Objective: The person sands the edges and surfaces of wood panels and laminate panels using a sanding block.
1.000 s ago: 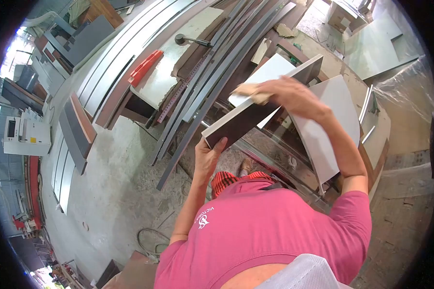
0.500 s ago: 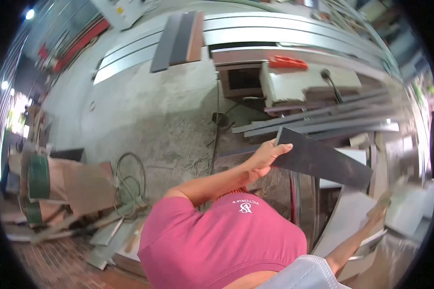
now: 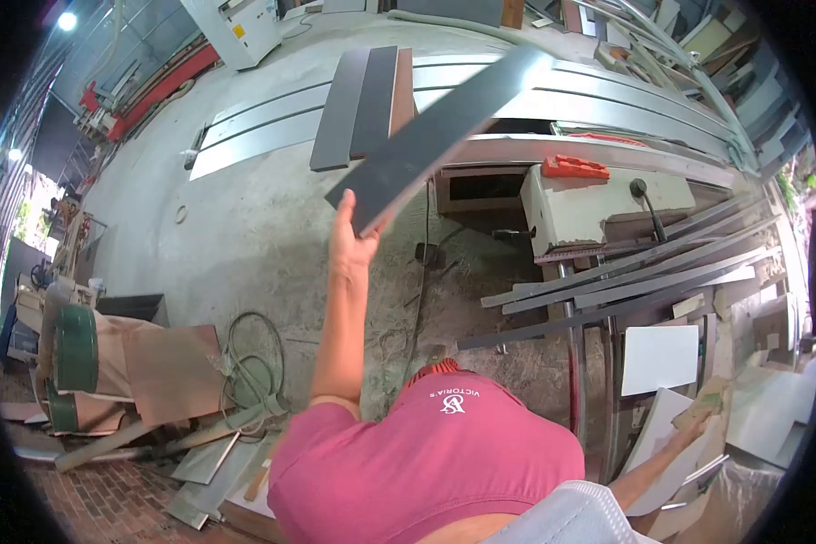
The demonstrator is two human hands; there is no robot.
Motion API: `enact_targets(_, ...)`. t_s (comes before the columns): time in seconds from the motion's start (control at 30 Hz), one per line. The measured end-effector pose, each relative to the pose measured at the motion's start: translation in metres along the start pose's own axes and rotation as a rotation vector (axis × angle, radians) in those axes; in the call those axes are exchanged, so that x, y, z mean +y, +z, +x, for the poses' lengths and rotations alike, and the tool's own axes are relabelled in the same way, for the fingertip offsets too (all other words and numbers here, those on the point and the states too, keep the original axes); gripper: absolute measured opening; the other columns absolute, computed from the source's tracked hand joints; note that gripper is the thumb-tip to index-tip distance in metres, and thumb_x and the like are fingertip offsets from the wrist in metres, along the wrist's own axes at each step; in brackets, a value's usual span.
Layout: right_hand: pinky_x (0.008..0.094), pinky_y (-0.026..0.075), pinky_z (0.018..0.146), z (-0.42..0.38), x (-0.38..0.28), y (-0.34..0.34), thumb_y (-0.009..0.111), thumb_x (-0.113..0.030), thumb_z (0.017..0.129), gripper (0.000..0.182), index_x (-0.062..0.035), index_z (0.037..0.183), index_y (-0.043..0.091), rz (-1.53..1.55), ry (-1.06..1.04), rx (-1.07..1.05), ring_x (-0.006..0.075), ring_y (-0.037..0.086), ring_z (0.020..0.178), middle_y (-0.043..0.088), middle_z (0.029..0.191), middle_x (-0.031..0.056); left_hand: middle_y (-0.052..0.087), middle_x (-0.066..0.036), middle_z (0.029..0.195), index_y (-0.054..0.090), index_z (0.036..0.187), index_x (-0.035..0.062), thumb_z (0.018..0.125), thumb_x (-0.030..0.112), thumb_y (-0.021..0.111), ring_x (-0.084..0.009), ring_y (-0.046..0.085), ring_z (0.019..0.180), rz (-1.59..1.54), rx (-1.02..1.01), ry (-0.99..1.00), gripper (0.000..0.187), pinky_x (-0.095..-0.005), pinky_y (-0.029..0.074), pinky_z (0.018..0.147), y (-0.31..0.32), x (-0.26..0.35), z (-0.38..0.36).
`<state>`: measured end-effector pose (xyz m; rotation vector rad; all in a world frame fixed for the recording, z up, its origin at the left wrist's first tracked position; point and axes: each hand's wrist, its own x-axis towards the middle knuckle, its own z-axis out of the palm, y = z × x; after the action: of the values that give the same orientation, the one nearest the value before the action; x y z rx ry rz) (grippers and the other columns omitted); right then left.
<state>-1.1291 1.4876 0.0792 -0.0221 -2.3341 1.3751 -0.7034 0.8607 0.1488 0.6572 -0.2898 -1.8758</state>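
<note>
Your left hand [image 3: 352, 247] pinches one end of a dark board [image 3: 431, 139] aloft, off the metal rails [image 3: 576, 372]; your right hand's [image 3: 687, 433] grip is unclear.

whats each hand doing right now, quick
Left hand: closed on one end of a long dark board, thumb on its dark face.
Right hand: too unclear to tell if open, closed or holding anything.
</note>
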Motion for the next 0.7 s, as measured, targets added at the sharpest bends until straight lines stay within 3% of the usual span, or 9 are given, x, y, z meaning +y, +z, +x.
enact_targets(0.2, 0.0358, 0.039, 0.09, -0.022, 0.027, -0.022, 0.037, -0.045, 0.093, 0.061, 0.0079, 0.123, 0.043, 0.031, 0.141, -0.083, 0.0285, 0.051, 0.103, 0.05, 0.115, 0.0218, 0.054, -0.013, 0.115, 0.049, 0.112, -0.0003, 0.085, 0.023, 0.059, -0.0339, 0.051, 0.104, -0.198, 0.093, 0.118, 0.037, -0.0585, 0.044, 0.084, -0.041, 0.042, 0.16)
enact_targets(0.33, 0.0354, 0.039, 0.089, -0.061, 0.054, -0.062, 0.037, -0.045, 0.093, 0.061, 0.0079, 0.123, 0.042, 0.038, 0.255, -0.146, 0.0278, 0.051, 0.103, 0.05, 0.116, 0.0212, 0.05, -0.015, 0.118, 0.046, 0.117, -0.0004, 0.09, 0.024, 0.051, -0.0363, 0.047, 0.108, -0.338, 0.115, 0.106, 0.037, -0.0577, 0.043, 0.088, -0.06, 0.042, 0.24)
enact_targets(0.53, 0.0318, 0.037, 0.089, -0.135, -0.017, -0.069, 0.041, -0.044, 0.092, 0.058, 0.0045, 0.123, 0.042, 0.196, 0.269, 0.033, 0.021, 0.048, 0.102, 0.05, 0.112, 0.0121, 0.046, -0.017, 0.121, 0.043, 0.12, 0.0003, 0.092, 0.027, 0.045, -0.036, 0.044, 0.114, -0.337, 0.153, 0.135, 0.039, -0.0547, 0.046, 0.088, -0.057, 0.032, 0.286)
enact_targets(0.63, 0.0323, 0.034, 0.095, -0.143, -0.014, -0.072, 0.038, -0.045, 0.092, 0.063, 0.0067, 0.128, 0.037, 0.175, 0.34, 0.091, 0.0245, 0.045, 0.112, 0.045, 0.124, 0.0175, 0.046, -0.016, 0.121, 0.043, 0.121, 0.002, 0.092, 0.029, 0.044, -0.034, 0.044, 0.113, -0.344, 0.184, 0.126, 0.039, -0.0529, 0.045, 0.089, -0.049, 0.015, 0.296)
enact_targets(0.7, 0.0323, 0.038, 0.09, -0.14, 0.017, -0.083, 0.038, -0.043, 0.093, 0.059, 0.0067, 0.125, 0.04, 0.13, 0.27, 0.077, 0.0223, 0.051, 0.103, 0.051, 0.115, 0.0148, 0.045, -0.016, 0.123, 0.042, 0.121, 0.0022, 0.092, 0.027, 0.045, -0.0346, 0.044, 0.113, -0.2, 0.199, 0.162, 0.038, -0.054, 0.045, 0.086, -0.052, 0.005, 0.305)
